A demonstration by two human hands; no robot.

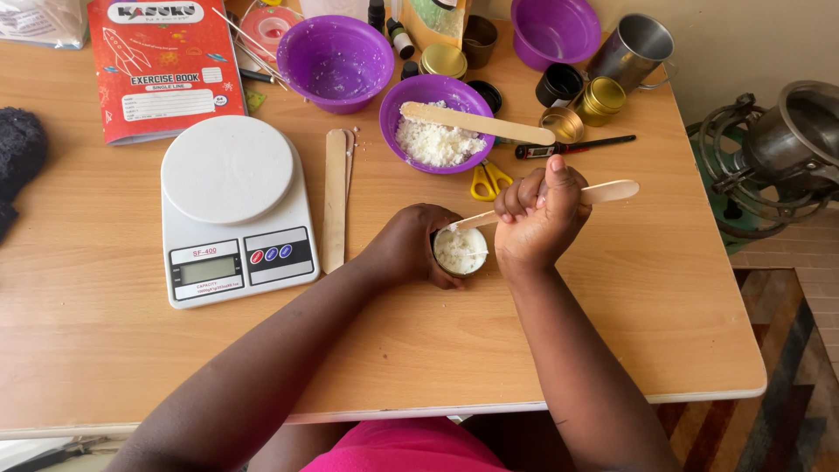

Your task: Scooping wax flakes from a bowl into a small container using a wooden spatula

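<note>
A: Where's the small tin (461,252) rn?

B: On the table (612,332), cupped in the left hand (409,246), fingers wrapped round its side, rim just past the fingertips. White flaky wax inside, nearly full.

A: Right hand (540,214)?

B: Clenched in a fist round a wooden stir stick (542,204), tip poking into the flakes, other end sticking out beyond the knuckles.

A: How'd the tin handle?

B: Prob light, thin metal, stiff but dentable, smooth sides so maybe slippery. Grip round the wall, low, not the rim. Flakes look loose & crumbly, they'd spill if it's tipped. Stick's rigid, light, hold mid-shaft.

A: Nearby?

B: Purple bowl (434,122) of the same flakes just beyond the right knuckles, yellow scissors (489,181) between, kitchen scale (234,210) well left of the left hand
</note>
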